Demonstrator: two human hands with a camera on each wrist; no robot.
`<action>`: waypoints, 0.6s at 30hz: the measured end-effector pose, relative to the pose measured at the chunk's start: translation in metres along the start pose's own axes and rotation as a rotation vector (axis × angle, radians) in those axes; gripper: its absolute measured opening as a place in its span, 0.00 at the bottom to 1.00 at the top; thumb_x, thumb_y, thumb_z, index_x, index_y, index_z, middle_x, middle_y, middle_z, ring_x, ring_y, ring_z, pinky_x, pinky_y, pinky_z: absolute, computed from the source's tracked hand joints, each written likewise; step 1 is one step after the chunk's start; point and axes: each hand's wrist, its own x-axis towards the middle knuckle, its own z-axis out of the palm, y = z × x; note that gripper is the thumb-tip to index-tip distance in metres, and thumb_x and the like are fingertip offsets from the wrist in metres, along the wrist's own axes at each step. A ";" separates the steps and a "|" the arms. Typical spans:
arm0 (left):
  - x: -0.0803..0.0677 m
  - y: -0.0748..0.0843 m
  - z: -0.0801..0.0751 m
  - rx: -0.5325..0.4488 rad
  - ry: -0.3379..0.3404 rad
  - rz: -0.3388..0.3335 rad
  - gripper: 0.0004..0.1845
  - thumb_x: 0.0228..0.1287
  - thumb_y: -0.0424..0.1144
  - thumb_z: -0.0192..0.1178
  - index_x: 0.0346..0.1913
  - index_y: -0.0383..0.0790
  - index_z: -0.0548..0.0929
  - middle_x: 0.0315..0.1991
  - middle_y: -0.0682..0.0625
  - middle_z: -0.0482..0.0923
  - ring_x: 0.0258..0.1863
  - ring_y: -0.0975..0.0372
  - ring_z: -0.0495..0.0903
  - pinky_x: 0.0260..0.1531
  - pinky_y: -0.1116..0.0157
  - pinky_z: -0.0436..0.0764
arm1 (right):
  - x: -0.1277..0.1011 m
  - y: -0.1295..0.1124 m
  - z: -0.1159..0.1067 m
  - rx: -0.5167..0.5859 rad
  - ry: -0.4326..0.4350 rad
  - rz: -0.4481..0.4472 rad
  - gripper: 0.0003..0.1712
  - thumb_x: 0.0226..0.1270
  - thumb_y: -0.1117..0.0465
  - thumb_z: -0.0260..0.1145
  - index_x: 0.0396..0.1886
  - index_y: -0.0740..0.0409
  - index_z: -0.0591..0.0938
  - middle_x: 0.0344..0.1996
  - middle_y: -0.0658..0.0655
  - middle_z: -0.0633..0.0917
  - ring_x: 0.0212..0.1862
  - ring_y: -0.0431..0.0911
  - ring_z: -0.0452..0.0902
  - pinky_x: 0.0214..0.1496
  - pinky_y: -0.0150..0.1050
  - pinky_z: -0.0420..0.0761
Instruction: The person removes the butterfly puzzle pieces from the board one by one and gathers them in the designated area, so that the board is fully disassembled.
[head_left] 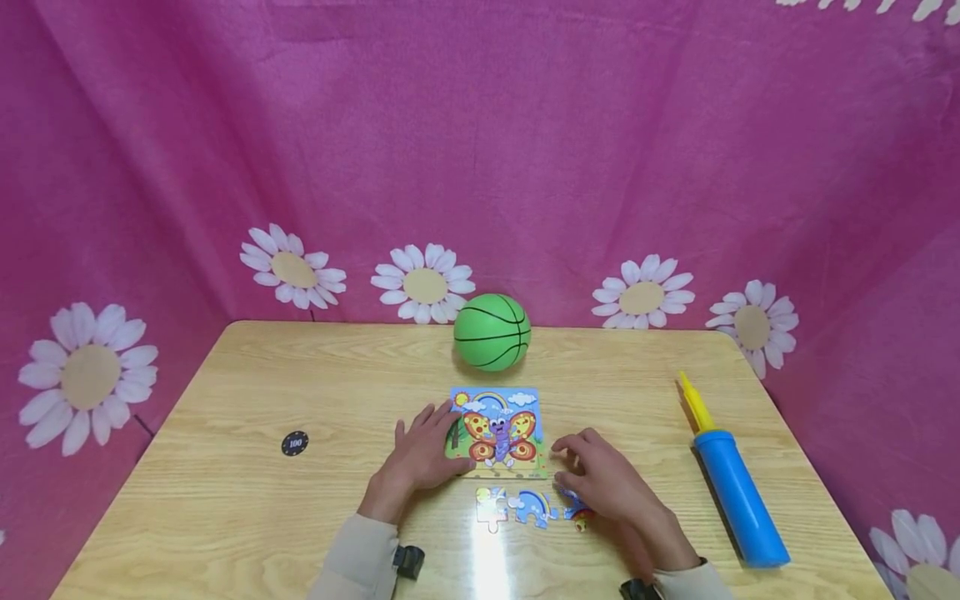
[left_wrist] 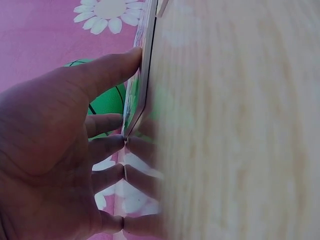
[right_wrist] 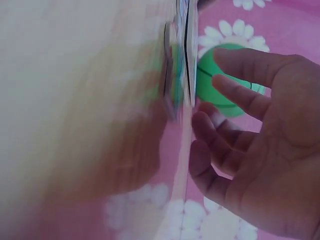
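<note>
A butterfly jigsaw board [head_left: 498,432] lies flat on the wooden table [head_left: 300,375]. My left hand [head_left: 427,442] rests beside it with straight fingers; in the left wrist view the thumb [left_wrist: 115,67] touches the board's edge [left_wrist: 142,65] and the other fingertips press on the table. My right hand [head_left: 596,475] sits at the board's lower right corner with its fingers loosely bent and nothing held. Three loose pieces lie in front of the board: a pale one [head_left: 491,507], a rainbow one [head_left: 534,507], and one [head_left: 577,512] partly under my right hand.
A green ball [head_left: 492,332] stands behind the board at the table's far edge. A blue pump [head_left: 738,496] with a yellow nozzle lies at the right. A black chip [head_left: 295,443] lies at the left. Pink daisy cloth hangs all around.
</note>
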 end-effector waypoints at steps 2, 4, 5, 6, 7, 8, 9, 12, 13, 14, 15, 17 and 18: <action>0.000 0.001 0.000 0.000 0.000 -0.001 0.42 0.54 0.60 0.66 0.70 0.48 0.67 0.77 0.50 0.55 0.76 0.48 0.51 0.68 0.32 0.46 | 0.006 -0.006 0.002 0.002 0.019 -0.011 0.16 0.58 0.60 0.71 0.47 0.48 0.82 0.37 0.49 0.76 0.37 0.40 0.70 0.38 0.35 0.72; -0.001 0.001 -0.001 0.000 0.000 0.000 0.41 0.54 0.60 0.66 0.70 0.48 0.67 0.77 0.50 0.55 0.76 0.48 0.51 0.68 0.32 0.46 | 0.012 -0.011 0.005 0.004 0.037 -0.023 0.16 0.59 0.60 0.71 0.47 0.48 0.83 0.37 0.50 0.77 0.37 0.40 0.70 0.39 0.35 0.72; -0.001 0.001 -0.001 -0.002 -0.002 0.000 0.41 0.54 0.59 0.66 0.70 0.49 0.68 0.77 0.50 0.55 0.77 0.48 0.50 0.69 0.32 0.46 | 0.016 -0.014 0.006 0.004 0.040 -0.029 0.16 0.59 0.59 0.71 0.48 0.48 0.83 0.38 0.50 0.77 0.37 0.40 0.69 0.39 0.36 0.71; -0.001 0.001 -0.002 -0.004 -0.004 0.001 0.41 0.54 0.59 0.66 0.70 0.49 0.68 0.77 0.50 0.55 0.77 0.48 0.50 0.69 0.32 0.46 | 0.019 -0.017 0.008 -0.002 0.043 -0.037 0.16 0.59 0.59 0.71 0.48 0.49 0.83 0.38 0.50 0.77 0.37 0.41 0.69 0.40 0.36 0.71; -0.001 0.002 -0.002 -0.006 -0.006 0.002 0.41 0.54 0.59 0.66 0.70 0.49 0.68 0.77 0.50 0.54 0.77 0.48 0.50 0.69 0.32 0.45 | 0.022 -0.019 0.009 -0.007 0.043 -0.046 0.16 0.59 0.59 0.71 0.48 0.49 0.83 0.38 0.51 0.77 0.38 0.41 0.69 0.40 0.37 0.71; -0.002 0.002 -0.003 -0.009 -0.008 0.003 0.41 0.54 0.59 0.66 0.70 0.49 0.68 0.77 0.50 0.54 0.77 0.48 0.50 0.69 0.32 0.45 | 0.026 -0.021 0.010 -0.011 0.042 -0.052 0.16 0.59 0.58 0.71 0.48 0.48 0.83 0.38 0.51 0.77 0.38 0.41 0.69 0.41 0.37 0.71; -0.002 0.002 -0.003 -0.011 -0.009 0.004 0.41 0.54 0.59 0.66 0.70 0.49 0.68 0.77 0.49 0.54 0.77 0.48 0.50 0.69 0.32 0.45 | 0.029 -0.024 0.011 -0.016 0.040 -0.060 0.16 0.59 0.57 0.71 0.48 0.48 0.83 0.39 0.51 0.77 0.39 0.41 0.69 0.42 0.38 0.72; -0.002 0.002 -0.003 -0.012 -0.015 0.007 0.41 0.54 0.59 0.66 0.70 0.49 0.68 0.77 0.49 0.54 0.77 0.48 0.50 0.69 0.32 0.45 | 0.037 -0.032 0.015 -0.020 0.019 -0.081 0.18 0.60 0.56 0.71 0.50 0.48 0.82 0.40 0.51 0.77 0.40 0.42 0.68 0.43 0.38 0.71; -0.002 0.002 -0.003 -0.013 -0.014 0.007 0.41 0.53 0.59 0.66 0.70 0.48 0.68 0.77 0.50 0.54 0.77 0.48 0.50 0.69 0.32 0.45 | 0.040 -0.034 0.015 -0.017 0.010 -0.090 0.18 0.60 0.56 0.71 0.51 0.48 0.82 0.41 0.51 0.77 0.40 0.42 0.69 0.43 0.39 0.72; -0.002 0.001 -0.003 -0.013 -0.013 0.006 0.42 0.53 0.59 0.66 0.70 0.48 0.67 0.77 0.50 0.54 0.77 0.48 0.50 0.69 0.32 0.45 | 0.042 -0.037 0.016 -0.015 0.003 -0.101 0.18 0.60 0.55 0.70 0.51 0.48 0.82 0.41 0.51 0.77 0.41 0.42 0.69 0.44 0.39 0.72; -0.001 0.001 -0.003 -0.013 -0.012 0.004 0.42 0.53 0.59 0.66 0.70 0.48 0.67 0.77 0.50 0.54 0.77 0.48 0.50 0.69 0.32 0.45 | 0.045 -0.040 0.017 -0.016 -0.006 -0.116 0.18 0.61 0.56 0.70 0.52 0.48 0.82 0.42 0.52 0.77 0.41 0.43 0.69 0.44 0.39 0.72; -0.001 0.000 -0.002 -0.011 -0.009 0.001 0.42 0.55 0.60 0.65 0.71 0.47 0.66 0.77 0.50 0.55 0.77 0.49 0.50 0.69 0.32 0.46 | 0.050 -0.046 0.018 -0.029 -0.021 -0.141 0.18 0.61 0.56 0.69 0.52 0.49 0.82 0.42 0.51 0.77 0.42 0.43 0.70 0.46 0.40 0.73; 0.000 0.000 -0.001 -0.013 -0.007 0.000 0.42 0.56 0.60 0.64 0.71 0.46 0.66 0.77 0.50 0.55 0.77 0.49 0.50 0.69 0.33 0.46 | 0.052 -0.048 0.019 -0.040 -0.027 -0.155 0.18 0.61 0.56 0.69 0.52 0.50 0.82 0.42 0.51 0.77 0.42 0.43 0.70 0.46 0.40 0.74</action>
